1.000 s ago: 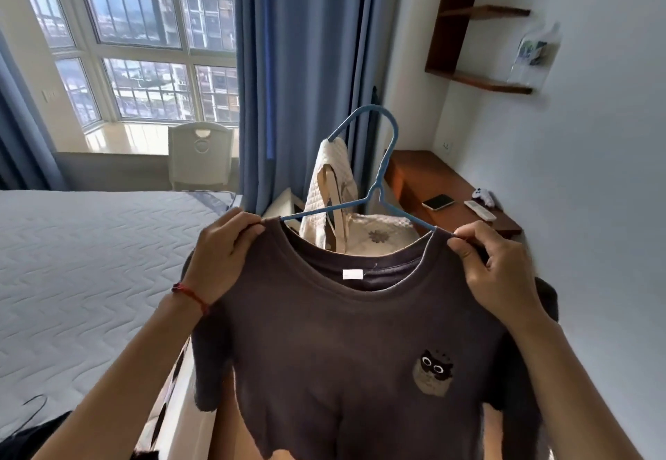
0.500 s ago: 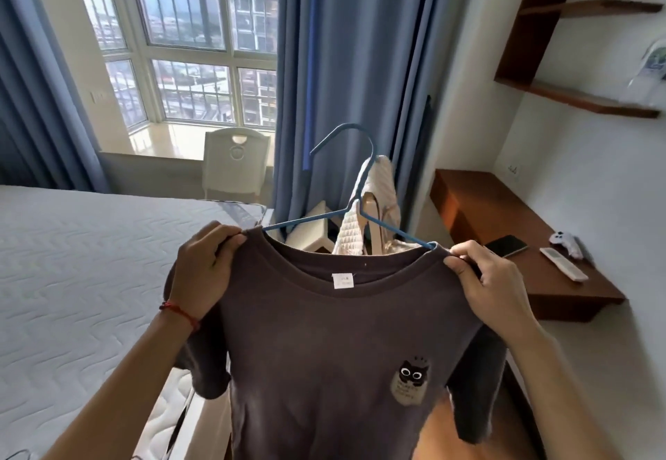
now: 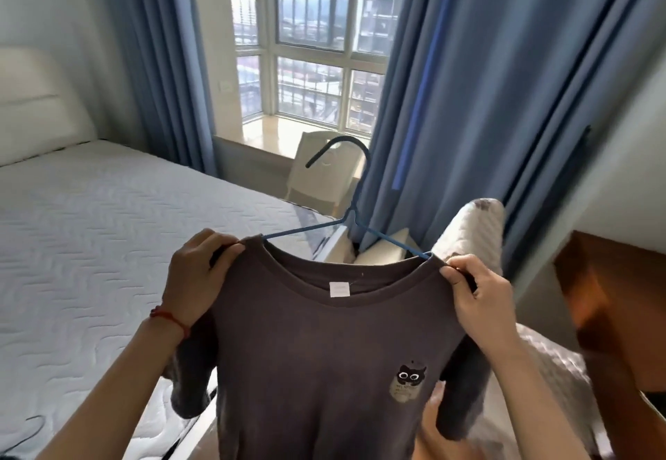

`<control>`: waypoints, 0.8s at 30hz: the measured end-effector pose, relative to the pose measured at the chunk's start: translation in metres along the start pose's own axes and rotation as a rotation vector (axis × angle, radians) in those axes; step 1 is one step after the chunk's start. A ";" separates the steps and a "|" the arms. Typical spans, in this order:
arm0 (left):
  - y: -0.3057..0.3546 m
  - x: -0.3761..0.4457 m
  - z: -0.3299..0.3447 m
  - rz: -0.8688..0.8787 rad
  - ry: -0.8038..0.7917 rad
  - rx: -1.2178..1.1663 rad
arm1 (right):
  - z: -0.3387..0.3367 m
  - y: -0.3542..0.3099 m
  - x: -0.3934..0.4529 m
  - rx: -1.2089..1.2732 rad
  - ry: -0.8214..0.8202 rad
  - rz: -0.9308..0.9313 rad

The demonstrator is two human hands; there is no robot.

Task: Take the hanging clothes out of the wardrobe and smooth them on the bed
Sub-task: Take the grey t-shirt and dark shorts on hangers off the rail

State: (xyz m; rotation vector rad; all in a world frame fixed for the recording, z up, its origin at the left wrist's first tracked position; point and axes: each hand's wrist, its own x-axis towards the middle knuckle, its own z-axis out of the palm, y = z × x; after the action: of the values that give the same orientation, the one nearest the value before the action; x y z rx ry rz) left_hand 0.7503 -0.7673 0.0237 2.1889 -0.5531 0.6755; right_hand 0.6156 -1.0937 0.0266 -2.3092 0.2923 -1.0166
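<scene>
A dark grey T-shirt [image 3: 324,369] with a small owl patch hangs in front of me on a blue wire hanger [image 3: 355,214]. My left hand [image 3: 196,279] pinches its left shoulder and my right hand [image 3: 479,297] pinches its right shoulder, holding the shirt spread in the air. The bed [image 3: 90,250], covered in white quilted fabric, lies to the left, behind and below the shirt. The shirt's hem is cut off by the frame's bottom edge. The wardrobe is out of view.
A cream headboard [image 3: 36,106] stands at the far left. Blue curtains [image 3: 468,99] flank a window [image 3: 310,56]. A white chair [image 3: 324,175] sits by the sill. A pale quilted item [image 3: 475,232] stands behind my right hand, and a wooden desk [image 3: 620,297] is at the right.
My view has swung left: the desk and shelves have slid off to the right, and more of the bed and its headboard show. Both hands keep their hold on the shirt's shoulders.
</scene>
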 end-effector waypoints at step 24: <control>-0.197 0.158 0.196 -0.481 0.087 0.143 | 0.303 0.121 0.319 -0.043 -0.351 -0.221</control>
State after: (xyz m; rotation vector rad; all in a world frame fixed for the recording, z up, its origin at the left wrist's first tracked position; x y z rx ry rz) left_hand 1.0413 -0.8240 -0.0960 2.2903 0.0759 0.5552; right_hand 1.0590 -1.1928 -0.0160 -2.5461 -0.0855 -0.6893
